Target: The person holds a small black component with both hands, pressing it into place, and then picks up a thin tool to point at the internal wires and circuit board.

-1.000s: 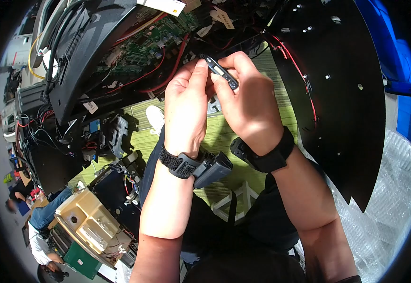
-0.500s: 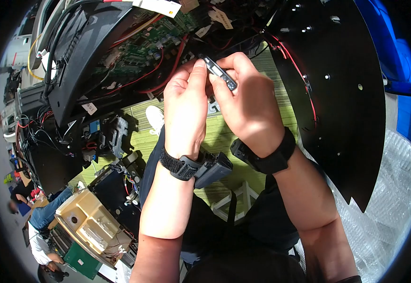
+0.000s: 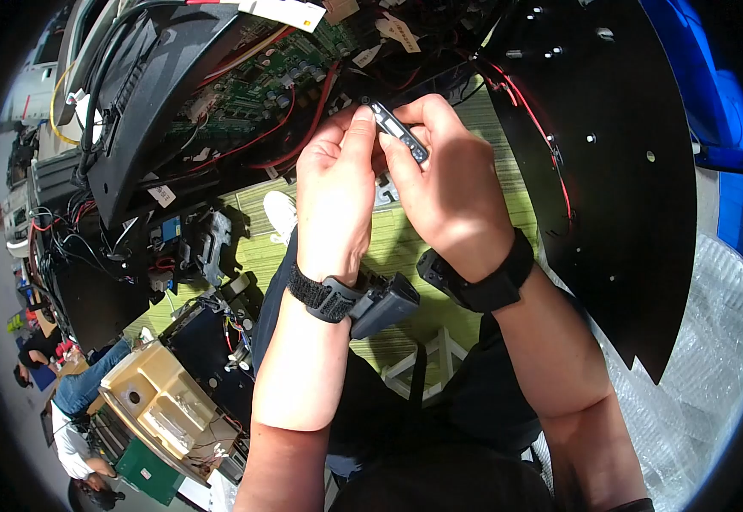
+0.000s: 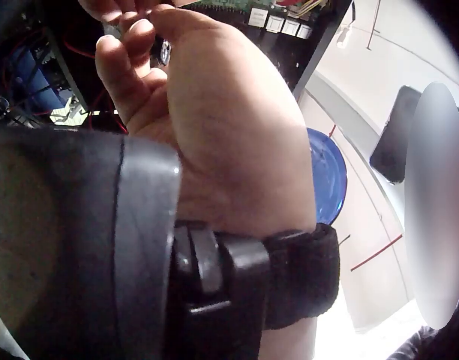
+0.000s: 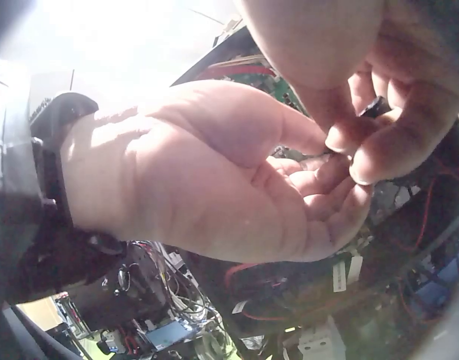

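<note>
One slim black bar, pale-patched [image 3: 399, 134]; grip: left hand [image 3: 337, 188] pinching it; right hand [image 3: 458, 183] likewise

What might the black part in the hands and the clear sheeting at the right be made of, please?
Black part: perhaps plastic, given its smooth, faintly glossy face; coated metal possible. Clear sheeting: likely plastic bubble wrap, shiny and dimpled.

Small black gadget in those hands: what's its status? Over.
Left hand, right hand: both pinching the small black gadget. Gadget partly covered by the hands. Nothing plainly in the way; circuit board nearby.
</note>
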`<act>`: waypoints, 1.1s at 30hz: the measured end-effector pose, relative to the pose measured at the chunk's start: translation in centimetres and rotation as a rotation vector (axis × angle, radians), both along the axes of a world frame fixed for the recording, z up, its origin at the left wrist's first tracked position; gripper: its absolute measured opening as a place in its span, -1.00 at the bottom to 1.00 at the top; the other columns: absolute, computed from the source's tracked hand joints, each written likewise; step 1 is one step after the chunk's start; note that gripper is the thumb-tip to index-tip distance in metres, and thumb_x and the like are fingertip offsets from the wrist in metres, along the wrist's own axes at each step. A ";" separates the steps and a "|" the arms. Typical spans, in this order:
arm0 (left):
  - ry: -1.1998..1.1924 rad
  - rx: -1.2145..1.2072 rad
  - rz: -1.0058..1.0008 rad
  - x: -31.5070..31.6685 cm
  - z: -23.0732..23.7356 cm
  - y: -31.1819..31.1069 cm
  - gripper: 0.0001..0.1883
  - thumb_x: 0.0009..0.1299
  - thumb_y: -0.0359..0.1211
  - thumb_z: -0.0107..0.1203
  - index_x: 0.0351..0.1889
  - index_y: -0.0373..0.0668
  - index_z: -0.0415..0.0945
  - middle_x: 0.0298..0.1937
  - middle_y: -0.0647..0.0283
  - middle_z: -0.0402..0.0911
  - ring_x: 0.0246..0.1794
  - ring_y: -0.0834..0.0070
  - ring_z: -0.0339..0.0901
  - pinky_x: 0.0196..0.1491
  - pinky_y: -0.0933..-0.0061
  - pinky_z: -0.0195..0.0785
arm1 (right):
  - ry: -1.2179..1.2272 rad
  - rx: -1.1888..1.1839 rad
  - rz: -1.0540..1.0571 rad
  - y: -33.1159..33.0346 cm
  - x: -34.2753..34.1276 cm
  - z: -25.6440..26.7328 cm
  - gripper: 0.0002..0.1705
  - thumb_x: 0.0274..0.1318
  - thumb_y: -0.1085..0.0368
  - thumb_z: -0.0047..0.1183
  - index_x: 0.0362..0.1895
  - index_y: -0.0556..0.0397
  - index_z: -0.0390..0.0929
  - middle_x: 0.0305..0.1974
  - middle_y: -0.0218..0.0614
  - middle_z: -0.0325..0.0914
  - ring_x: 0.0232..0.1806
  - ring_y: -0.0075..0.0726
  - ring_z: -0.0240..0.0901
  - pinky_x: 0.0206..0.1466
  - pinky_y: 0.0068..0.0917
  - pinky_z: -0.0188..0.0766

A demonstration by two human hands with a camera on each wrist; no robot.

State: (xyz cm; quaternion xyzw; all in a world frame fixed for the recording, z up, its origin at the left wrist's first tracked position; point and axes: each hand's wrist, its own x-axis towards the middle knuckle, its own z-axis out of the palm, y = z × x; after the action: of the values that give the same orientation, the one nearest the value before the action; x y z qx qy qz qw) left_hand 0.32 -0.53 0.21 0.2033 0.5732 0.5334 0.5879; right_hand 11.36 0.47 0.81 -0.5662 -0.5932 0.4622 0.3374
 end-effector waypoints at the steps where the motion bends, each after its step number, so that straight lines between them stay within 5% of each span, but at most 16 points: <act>1: 0.003 -0.004 0.000 0.0 0.1 0.0 -0.77 0.55 -0.34 -0.06 -0.06 -0.34 0.50 -0.28 0.28 0.62 -0.34 0.65 0.50 -0.19 0.60 0.41 | 0.008 0.007 -0.006 0.0 0.0 -0.1 -0.75 0.23 0.30 0.02 -0.13 0.25 0.41 -0.37 0.20 0.57 -0.24 0.27 0.56 -0.24 -0.10 0.48; 8: 0.006 -0.018 0.014 -0.1 -0.2 0.1 -0.77 0.55 -0.34 -0.05 -0.07 -0.35 0.51 -0.28 0.28 0.62 -0.32 0.64 0.52 -0.17 0.58 0.44 | -0.016 0.003 -0.009 0.0 -0.1 -0.1 -0.76 0.23 0.30 0.02 -0.15 0.25 0.42 -0.37 0.19 0.57 -0.26 0.26 0.56 -0.26 -0.10 0.49; 10: -0.008 -0.022 0.011 -0.1 -0.3 0.2 -0.82 0.52 -0.30 0.01 -0.19 -0.20 0.55 -0.35 0.38 0.58 -0.39 0.67 0.44 -0.27 0.60 0.35 | -0.018 -0.028 -0.005 0.0 -0.1 0.1 -0.77 0.23 0.30 0.03 -0.16 0.24 0.43 -0.37 0.18 0.57 -0.26 0.25 0.57 -0.26 -0.11 0.49; 26: 0.021 -0.043 0.016 -0.5 -0.4 0.2 -0.79 0.52 -0.36 0.00 -0.10 -0.33 0.54 -0.33 0.30 0.62 -0.40 0.65 0.52 -0.25 0.60 0.45 | 0.188 -0.037 0.041 -0.2 0.6 -1.1 -0.80 0.20 0.41 -0.05 -0.12 0.27 0.40 -0.37 0.12 0.57 -0.26 0.20 0.58 -0.23 -0.17 0.49; 33: 0.024 -0.052 -0.007 -0.4 -0.4 0.2 -0.80 0.53 -0.30 0.00 -0.17 -0.25 0.54 -0.31 0.31 0.61 -0.31 0.60 0.57 -0.21 0.57 0.47 | 0.311 -0.049 0.106 -0.1 1.4 -1.0 -0.77 0.22 0.47 -0.21 -0.07 0.28 0.39 -0.37 0.04 0.57 -0.40 -0.07 0.59 -0.29 -0.27 0.50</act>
State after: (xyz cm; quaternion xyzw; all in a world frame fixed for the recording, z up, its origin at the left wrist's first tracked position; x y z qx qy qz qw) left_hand -0.09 -0.33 -0.18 0.1961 0.5933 0.5138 0.5878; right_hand 12.76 0.33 -0.20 -0.4639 -0.5516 0.5755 0.3865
